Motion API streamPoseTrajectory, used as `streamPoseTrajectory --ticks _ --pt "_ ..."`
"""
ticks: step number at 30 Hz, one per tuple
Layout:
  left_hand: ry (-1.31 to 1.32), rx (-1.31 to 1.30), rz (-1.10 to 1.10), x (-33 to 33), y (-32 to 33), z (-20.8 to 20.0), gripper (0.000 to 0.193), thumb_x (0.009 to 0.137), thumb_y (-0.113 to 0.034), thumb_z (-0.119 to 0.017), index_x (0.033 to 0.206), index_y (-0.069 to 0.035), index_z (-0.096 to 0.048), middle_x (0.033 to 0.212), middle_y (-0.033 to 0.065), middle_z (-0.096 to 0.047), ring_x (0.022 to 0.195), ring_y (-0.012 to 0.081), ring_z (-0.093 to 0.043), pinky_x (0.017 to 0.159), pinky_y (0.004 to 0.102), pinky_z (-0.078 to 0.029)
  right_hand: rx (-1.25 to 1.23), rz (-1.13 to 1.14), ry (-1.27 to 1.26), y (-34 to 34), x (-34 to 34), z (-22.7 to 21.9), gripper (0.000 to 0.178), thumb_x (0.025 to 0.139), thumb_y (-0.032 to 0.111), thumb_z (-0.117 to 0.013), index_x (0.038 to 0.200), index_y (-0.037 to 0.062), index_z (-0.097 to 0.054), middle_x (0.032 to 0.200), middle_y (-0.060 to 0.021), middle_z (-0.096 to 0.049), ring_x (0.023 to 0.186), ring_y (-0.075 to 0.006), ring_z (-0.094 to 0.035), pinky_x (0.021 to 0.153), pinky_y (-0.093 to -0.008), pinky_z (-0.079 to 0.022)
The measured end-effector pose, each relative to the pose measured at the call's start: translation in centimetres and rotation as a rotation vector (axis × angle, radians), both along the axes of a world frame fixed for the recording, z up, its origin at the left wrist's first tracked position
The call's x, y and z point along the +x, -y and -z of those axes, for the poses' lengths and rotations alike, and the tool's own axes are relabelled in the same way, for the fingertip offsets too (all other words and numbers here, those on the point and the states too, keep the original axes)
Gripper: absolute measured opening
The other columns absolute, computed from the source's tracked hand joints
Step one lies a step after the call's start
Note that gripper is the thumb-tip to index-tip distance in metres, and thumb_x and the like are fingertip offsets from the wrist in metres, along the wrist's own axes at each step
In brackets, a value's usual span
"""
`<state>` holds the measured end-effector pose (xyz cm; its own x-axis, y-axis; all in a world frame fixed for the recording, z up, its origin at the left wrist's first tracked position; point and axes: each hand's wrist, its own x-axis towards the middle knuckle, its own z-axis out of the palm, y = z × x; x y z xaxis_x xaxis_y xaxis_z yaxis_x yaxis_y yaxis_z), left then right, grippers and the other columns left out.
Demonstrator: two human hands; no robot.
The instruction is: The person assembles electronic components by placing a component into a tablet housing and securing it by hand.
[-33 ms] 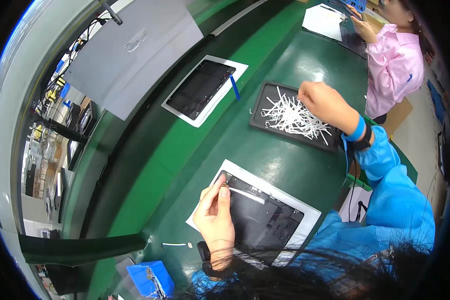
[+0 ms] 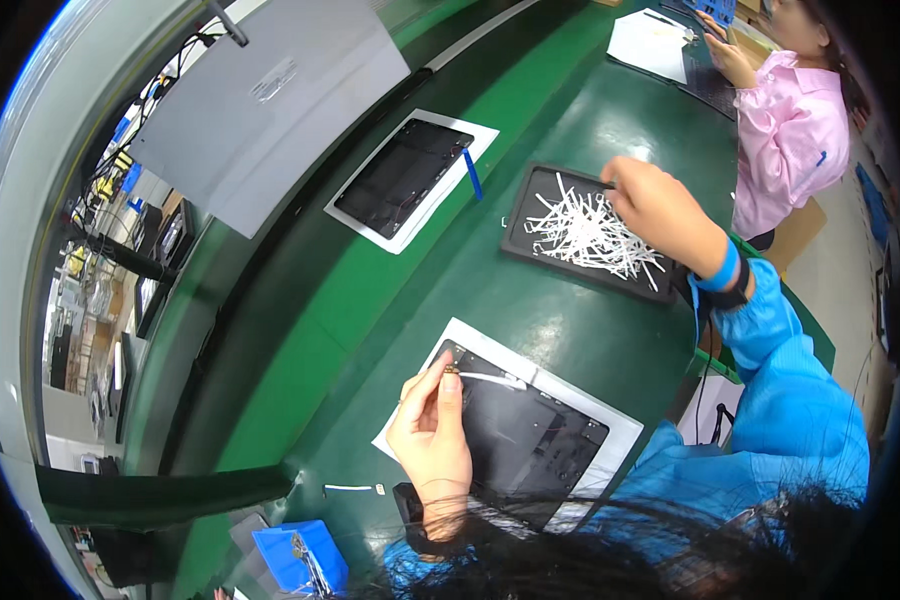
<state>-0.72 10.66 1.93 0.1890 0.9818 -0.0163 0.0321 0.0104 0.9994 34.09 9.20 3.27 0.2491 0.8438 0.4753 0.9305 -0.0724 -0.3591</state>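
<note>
My left hand (image 2: 435,430) pinches the small brownish end of a white flat strip (image 2: 495,380) between thumb and fingertips. The strip reaches to the right over a flat black device panel (image 2: 530,440), which lies on a white sheet (image 2: 625,425). Above the right part of a dark tray (image 2: 515,240) hangs my right hand (image 2: 655,205), its fingers closed. A small dark bit shows at those fingertips, too little to name. Many loose white strips (image 2: 590,235) lie heaped in the tray.
Farther off, a second black panel (image 2: 400,180) rests on white backing with a blue strip (image 2: 472,175) at its edge. A loose white strip with a tag (image 2: 350,489) and a blue pouch (image 2: 300,560) are at lower left. A co-worker in pink (image 2: 790,130) is at far right.
My right hand has shifted slightly to the right over the tray, and a dark bit now shows at its fingertips. The strip's free end in my left hand looks differently angled.
</note>
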Motion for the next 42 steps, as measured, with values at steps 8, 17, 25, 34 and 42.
streamPoseTrajectory --ticks 8,17,25,34,42 --pt "0.022 0.15 -0.008 1.3 2.6 -0.6 0.022 0.095 0.0 -0.071 0.116 0.004 -0.073 0.116 0.015 -0.07 0.106 0.0203 -0.069 0.094 0.0307 -0.055 -0.273 -0.636 -0.42 5.6 -14.3 -3.5 0.015 0.098 0.021 -0.066 0.099 0.0058 -0.065 0.086 -0.0134 -0.066 0.073 -0.0366 -0.066 0.061 -0.0445 -0.054" --pt "0.022 0.252 0.021 1.6 3.9 -1.0 0.023 0.092 0.005 -0.072 0.115 0.002 -0.075 0.113 0.0148 -0.071 0.104 0.021 -0.069 0.092 0.0316 -0.055 -0.109 -0.645 -0.318 4.7 -14.5 -2.7 0.011 0.093 0.014 -0.067 0.1 0.0076 -0.062 0.087 -0.0101 -0.065 0.07 -0.0328 -0.066 0.056 -0.0428 -0.051" --pt "0.085 0.121 -0.166 -1.9 1.8 -1.4 0.02 0.097 0.003 -0.066 0.117 0.006 -0.071 0.114 0.0155 -0.069 0.098 0.0201 -0.07 0.088 0.0317 -0.059 -0.087 -0.231 -0.059 2.7 -5.1 -3.5 0.01 0.091 0.012 -0.062 0.094 0.0038 -0.066 0.085 -0.0177 -0.066 0.078 -0.0395 -0.067 0.069 -0.0474 -0.054" --pt "-0.27 0.447 0.082 -7.3 1.3 -1.5 0.023 0.088 0.011 -0.071 0.106 -0.001 -0.079 0.103 0.0156 -0.075 0.088 0.019 -0.072 0.079 0.0283 -0.059 -0.364 -0.228 0.148 0.0 -3.8 -5.6 0.032 0.096 0.03 -0.07 0.083 -0.0002 -0.068 0.07 -0.0203 -0.065 0.068 -0.0407 -0.064 0.063 -0.0476 -0.05" --pt "-0.268 0.697 0.23 -9.3 1.2 -1.3 0.034 0.075 0.006 -0.078 0.105 -0.009 -0.082 0.105 0.0081 -0.074 0.089 0.0199 -0.07 0.078 0.0302 -0.058 -0.642 -1.251 -0.687 -3.0 -18.0 -2.7 0.032 0.105 0.03 -0.06 0.111 -0.0004 -0.069 0.099 -0.0133 -0.071 0.089 -0.0233 -0.068 0.079 -0.0349 -0.053"
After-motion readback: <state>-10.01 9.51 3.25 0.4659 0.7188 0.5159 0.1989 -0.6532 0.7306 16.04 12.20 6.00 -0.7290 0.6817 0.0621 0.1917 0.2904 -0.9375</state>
